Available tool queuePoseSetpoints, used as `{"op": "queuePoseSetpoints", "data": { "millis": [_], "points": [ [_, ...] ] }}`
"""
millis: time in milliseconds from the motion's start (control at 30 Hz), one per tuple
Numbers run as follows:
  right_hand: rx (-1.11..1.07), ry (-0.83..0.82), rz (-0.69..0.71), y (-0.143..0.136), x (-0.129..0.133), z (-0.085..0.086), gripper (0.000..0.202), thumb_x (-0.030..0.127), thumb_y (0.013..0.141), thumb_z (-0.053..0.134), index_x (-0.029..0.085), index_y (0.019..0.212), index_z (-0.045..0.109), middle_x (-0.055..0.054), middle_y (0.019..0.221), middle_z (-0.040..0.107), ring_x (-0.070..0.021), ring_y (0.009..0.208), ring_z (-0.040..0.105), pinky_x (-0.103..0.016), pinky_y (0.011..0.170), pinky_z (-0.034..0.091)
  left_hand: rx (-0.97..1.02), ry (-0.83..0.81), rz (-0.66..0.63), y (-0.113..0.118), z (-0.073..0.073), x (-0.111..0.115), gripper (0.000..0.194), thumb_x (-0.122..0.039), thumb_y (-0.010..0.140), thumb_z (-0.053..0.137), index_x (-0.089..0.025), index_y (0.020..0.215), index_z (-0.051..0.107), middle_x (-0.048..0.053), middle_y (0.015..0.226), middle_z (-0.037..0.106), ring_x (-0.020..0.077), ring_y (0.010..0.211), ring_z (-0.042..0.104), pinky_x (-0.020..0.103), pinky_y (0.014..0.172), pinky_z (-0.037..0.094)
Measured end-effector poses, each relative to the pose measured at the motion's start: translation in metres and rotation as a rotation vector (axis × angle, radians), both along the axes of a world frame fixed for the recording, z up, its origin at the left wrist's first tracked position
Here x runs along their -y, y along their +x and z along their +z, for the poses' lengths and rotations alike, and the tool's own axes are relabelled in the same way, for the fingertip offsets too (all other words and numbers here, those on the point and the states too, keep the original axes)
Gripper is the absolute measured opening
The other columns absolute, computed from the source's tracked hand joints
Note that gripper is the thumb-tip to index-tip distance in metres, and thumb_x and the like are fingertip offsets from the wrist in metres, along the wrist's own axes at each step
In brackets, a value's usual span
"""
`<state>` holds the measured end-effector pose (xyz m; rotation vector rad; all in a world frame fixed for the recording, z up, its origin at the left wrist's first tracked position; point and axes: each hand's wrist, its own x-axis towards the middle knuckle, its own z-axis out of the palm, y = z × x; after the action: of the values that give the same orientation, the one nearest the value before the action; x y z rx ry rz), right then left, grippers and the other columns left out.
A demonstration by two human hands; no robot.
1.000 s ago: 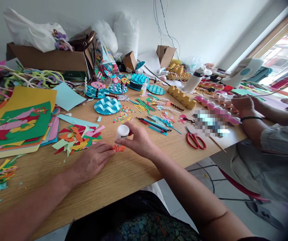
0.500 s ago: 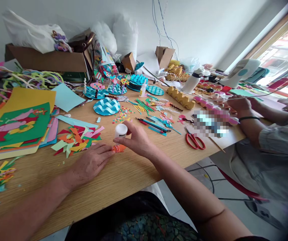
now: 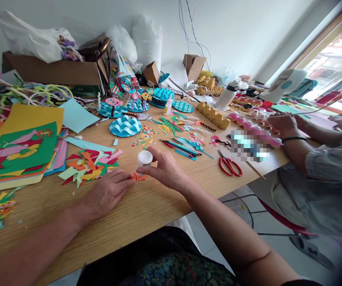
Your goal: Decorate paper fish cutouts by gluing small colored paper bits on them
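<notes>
A small white glue bottle (image 3: 145,159), bottom end up, is held between the thumb and fingers of my right hand (image 3: 166,169). Under it lies an orange paper cut-out (image 3: 139,177), partly hidden by the bottle and my fingers. My left hand (image 3: 108,192) rests flat on the table, its fingers stretched out and the tips touching the cut-out's left edge. A heap of coloured paper scraps (image 3: 92,165) lies just beyond the left hand. Farther off are colourful paper dots (image 3: 144,136) and a blue wavy paper disc (image 3: 125,126).
Red-handled scissors (image 3: 230,166) and several pens (image 3: 183,148) lie to the right. Stacked coloured paper (image 3: 16,159) covers the left side. A second white bottle (image 3: 168,106) stands farther back. Another person's hands (image 3: 284,123) are at the right, beside egg-carton strips (image 3: 214,115).
The glue bottle and my right hand have dipped slightly toward the orange cut-out. My left hand stays in place; the whole view has shifted a little.
</notes>
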<state>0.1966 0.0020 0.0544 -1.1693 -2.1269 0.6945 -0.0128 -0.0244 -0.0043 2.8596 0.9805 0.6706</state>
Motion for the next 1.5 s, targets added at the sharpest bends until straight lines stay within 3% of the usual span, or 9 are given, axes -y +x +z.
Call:
{"op": "queuePoseSetpoints", "data": {
  "millis": [1500],
  "points": [
    [-0.04, 0.013, 0.023, -0.0006, 0.0006, -0.0049, 0.021, 0.036, 0.074, 0.062, 0.018, 0.074, 0.05, 0.002, 0.068, 0.054, -0.0097, 0.063, 0.047, -0.021, 0.058, 0.03, 0.02, -0.011, -0.003, -0.0006, -0.003, -0.0014, 0.027, -0.018, 0.09, 0.04, -0.02, 0.109, 0.058, 0.006, 0.108, 0.062, 0.0204, 0.102, 0.054, 0.04, 0.091, 0.043]
  ]
}}
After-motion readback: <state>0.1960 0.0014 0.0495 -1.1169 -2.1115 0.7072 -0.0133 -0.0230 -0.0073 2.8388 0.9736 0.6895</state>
